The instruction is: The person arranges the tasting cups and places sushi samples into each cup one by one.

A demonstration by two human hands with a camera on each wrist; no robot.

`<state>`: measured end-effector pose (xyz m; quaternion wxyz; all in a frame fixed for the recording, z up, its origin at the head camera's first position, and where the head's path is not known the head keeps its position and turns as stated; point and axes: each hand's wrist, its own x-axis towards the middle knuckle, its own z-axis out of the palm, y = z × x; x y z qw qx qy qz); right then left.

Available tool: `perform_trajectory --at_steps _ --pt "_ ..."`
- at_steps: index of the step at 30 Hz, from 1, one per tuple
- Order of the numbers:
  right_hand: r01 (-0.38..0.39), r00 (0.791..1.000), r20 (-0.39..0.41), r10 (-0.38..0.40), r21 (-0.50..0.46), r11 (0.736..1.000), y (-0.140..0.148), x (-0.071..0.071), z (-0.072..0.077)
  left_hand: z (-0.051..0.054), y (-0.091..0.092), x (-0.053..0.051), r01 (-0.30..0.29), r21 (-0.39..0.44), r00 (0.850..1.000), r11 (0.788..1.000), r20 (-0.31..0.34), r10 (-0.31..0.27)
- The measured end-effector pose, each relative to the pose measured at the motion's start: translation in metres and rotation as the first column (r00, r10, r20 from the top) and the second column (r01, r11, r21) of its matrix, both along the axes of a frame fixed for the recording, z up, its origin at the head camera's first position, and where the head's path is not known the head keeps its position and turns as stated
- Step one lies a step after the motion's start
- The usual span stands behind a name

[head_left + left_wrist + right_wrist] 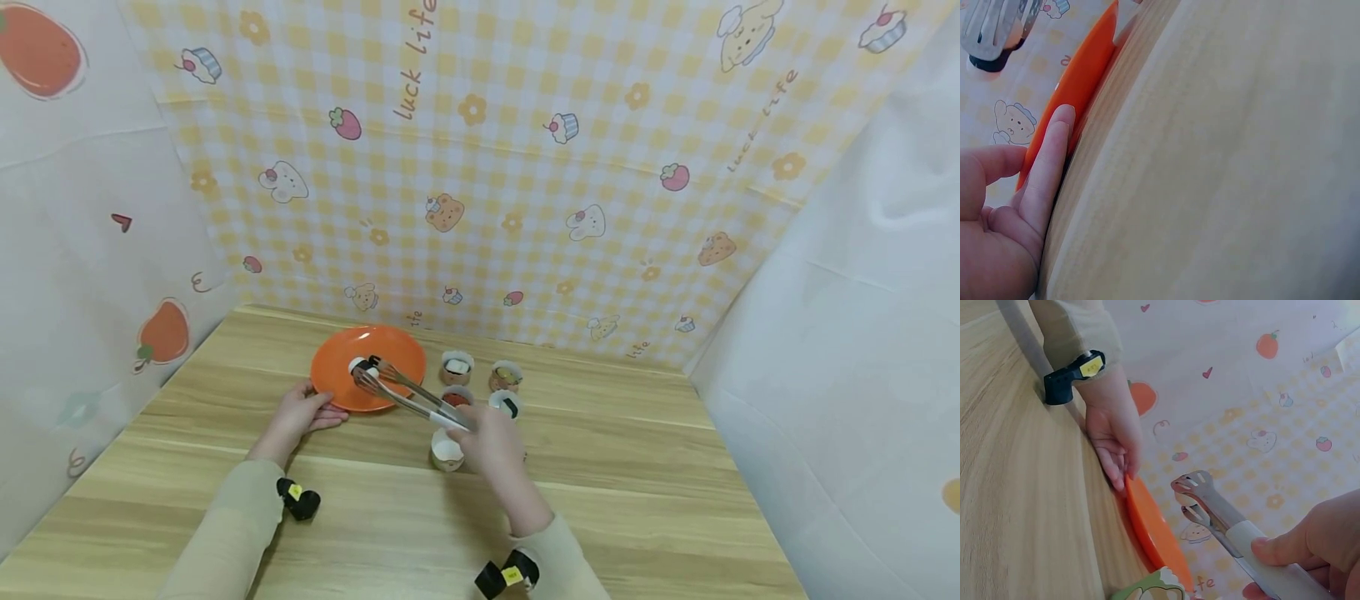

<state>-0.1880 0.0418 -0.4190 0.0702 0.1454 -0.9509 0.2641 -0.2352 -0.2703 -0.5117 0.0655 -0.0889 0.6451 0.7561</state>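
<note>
My left hand (298,417) pinches the near-left rim of an orange plate (405,350), thumb on top and fingers beneath. In my right hand (491,446) are metal tongs (1219,509) with white grips. Their tips hold a small white sushi piece with a black band (988,64), over the plate; the left wrist view shows it raised above the surface. To the right stand several small paper cups: one with a white-and-dark piece (457,367), one with yellowish food (507,377), one with red food (455,397), one with a dark-banded piece (507,407).
A paper cup (447,451) with a pale inside stands nearest me, beside my right hand, which partly hides the area behind it. The wooden table (360,517) meets a yellow checked cloth (480,167) at the back and white cloths at both sides.
</note>
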Motion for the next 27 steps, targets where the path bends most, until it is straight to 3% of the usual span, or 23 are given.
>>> perform_trajectory --at_steps 8,17,27 --pt "-0.059 0.996 -0.066 0.057 -0.026 0.998 0.015 0.003 0.000 0.000 0.000 0.001 -0.005 -0.004 1.000 1.000 -0.007 0.005" --pt "-0.019 1.000 0.010 0.019 -0.046 0.999 0.032 0.010 0.004 0.000 0.000 0.001 -0.005 -0.001 1.000 1.000 -0.003 0.005" --pt "-0.034 0.999 -0.030 0.033 -0.048 0.998 0.049 0.014 -0.002 -0.002 -0.001 -0.001 -0.012 -0.009 1.000 1.000 0.001 0.012"
